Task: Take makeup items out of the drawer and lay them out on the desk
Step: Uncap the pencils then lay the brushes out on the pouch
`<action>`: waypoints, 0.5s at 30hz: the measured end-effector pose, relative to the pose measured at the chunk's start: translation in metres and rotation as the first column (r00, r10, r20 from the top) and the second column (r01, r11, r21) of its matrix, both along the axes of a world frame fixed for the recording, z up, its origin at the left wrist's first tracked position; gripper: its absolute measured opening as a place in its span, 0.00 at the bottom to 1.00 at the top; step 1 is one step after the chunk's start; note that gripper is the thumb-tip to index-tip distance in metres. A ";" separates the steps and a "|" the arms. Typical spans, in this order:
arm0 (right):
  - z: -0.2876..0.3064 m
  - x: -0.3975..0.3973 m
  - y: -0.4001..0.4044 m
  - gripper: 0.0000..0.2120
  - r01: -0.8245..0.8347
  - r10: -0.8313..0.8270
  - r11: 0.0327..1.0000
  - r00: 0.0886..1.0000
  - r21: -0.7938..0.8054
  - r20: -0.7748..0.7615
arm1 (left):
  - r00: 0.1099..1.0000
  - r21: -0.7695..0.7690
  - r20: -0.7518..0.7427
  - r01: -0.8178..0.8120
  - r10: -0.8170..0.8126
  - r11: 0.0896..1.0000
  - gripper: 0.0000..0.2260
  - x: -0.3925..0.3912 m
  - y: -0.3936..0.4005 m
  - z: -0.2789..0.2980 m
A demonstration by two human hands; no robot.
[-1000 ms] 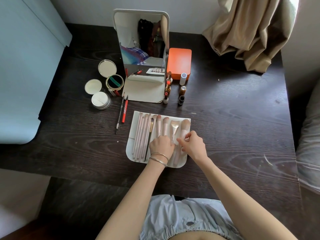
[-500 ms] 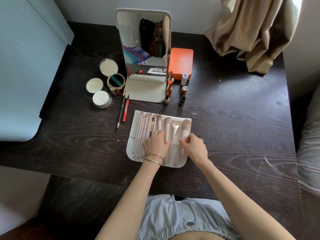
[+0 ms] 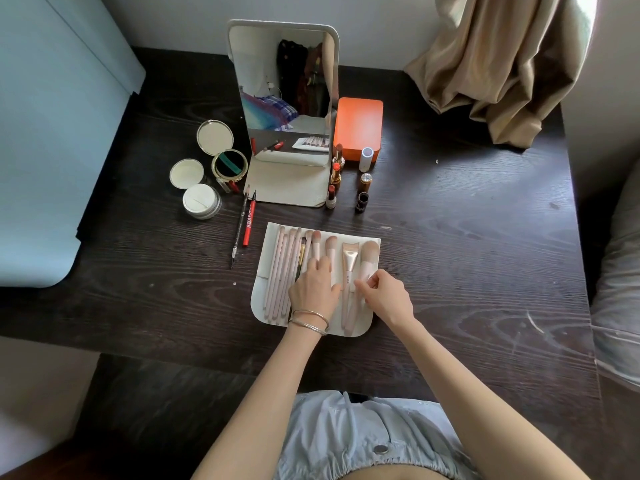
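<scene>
Pink brushes (image 3: pixel 287 268) lie in a white pouch (image 3: pixel 263 299) on the bench (image 3: pixel 467 254). Left hand (image 3: pixel 313 289) rests flat on handles; right hand (image 3: pixel 388 296) pinches the large brush (image 3: pixel 367 258). Judged light, stiff, bristles soft: grip at handle

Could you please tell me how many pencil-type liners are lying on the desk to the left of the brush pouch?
2. The dark pencil and the red liner lie side by side, just left of the mirror base, above the pouch's left corner. None appear hidden.
</scene>
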State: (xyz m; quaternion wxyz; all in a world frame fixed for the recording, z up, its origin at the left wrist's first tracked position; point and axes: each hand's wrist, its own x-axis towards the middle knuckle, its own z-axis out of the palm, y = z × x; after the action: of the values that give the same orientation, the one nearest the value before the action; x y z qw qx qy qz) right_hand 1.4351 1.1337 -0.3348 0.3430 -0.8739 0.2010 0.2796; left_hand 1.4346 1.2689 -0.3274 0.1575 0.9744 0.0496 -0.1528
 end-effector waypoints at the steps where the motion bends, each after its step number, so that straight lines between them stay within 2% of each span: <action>1: 0.001 0.000 0.000 0.14 -0.001 0.001 1.000 1.000 -0.004 0.003 | 1.000 0.009 0.008 -0.028 0.028 1.000 0.13 0.000 0.001 0.000; 7: 0.001 0.003 -0.002 0.16 0.013 -0.013 1.000 1.000 -0.016 0.004 | 0.999 -0.055 -0.023 -0.051 0.049 0.997 0.07 0.005 -0.001 0.002; 15: 0.001 0.001 -0.002 0.15 0.006 -0.006 1.000 1.000 -0.003 -0.001 | 0.998 -0.104 -0.003 -0.058 0.058 0.993 0.06 0.006 -0.006 0.000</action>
State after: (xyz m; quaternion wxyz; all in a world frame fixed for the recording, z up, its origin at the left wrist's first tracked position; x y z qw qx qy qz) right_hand 1.4363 1.1317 -0.3340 0.3423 -0.8737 0.2044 0.2789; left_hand 1.4403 1.2630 -0.3275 0.2125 0.9630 0.0697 -0.1504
